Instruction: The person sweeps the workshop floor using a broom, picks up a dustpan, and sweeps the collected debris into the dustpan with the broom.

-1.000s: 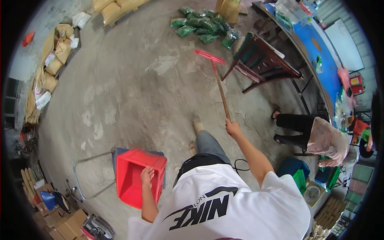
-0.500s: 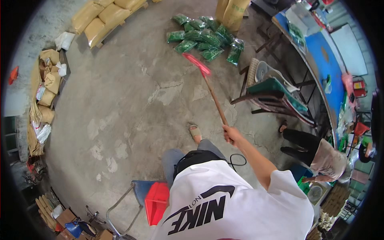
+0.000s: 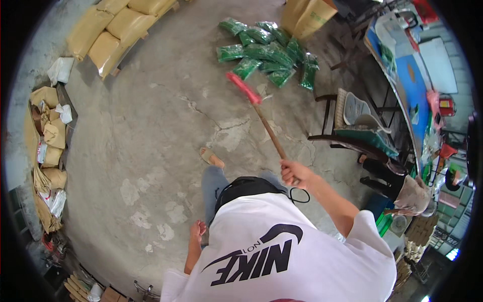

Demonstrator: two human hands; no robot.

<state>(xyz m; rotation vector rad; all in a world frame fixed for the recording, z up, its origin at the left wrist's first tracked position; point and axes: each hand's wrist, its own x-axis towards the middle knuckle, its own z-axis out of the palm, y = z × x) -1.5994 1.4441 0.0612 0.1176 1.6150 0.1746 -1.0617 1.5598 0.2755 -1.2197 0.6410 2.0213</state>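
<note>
My right hand (image 3: 296, 173) is closed round the wooden handle of a broom (image 3: 270, 132). Its long red head (image 3: 244, 88) reaches out ahead over the concrete floor, close to the near edge of a heap of green clear-wrapped packs (image 3: 266, 54). Low on the left, beside my hip, hangs my left hand (image 3: 198, 230); its fingers are loosely bent and apart, with nothing seen in them.
Yellow sacks (image 3: 118, 30) lie stacked at the far left, and a large brown paper bag (image 3: 308, 17) stands behind the packs. Chairs (image 3: 359, 126) and a blue-topped table (image 3: 412, 80) line the right. Another person (image 3: 407, 196) is there too. Folded brown sacks (image 3: 53, 136) lie along the left wall.
My view has shifted as I step, with my left foot now forward. My left hand has come into view. The red dustpan and blue-seated metal chair at the lower left no longer show.
</note>
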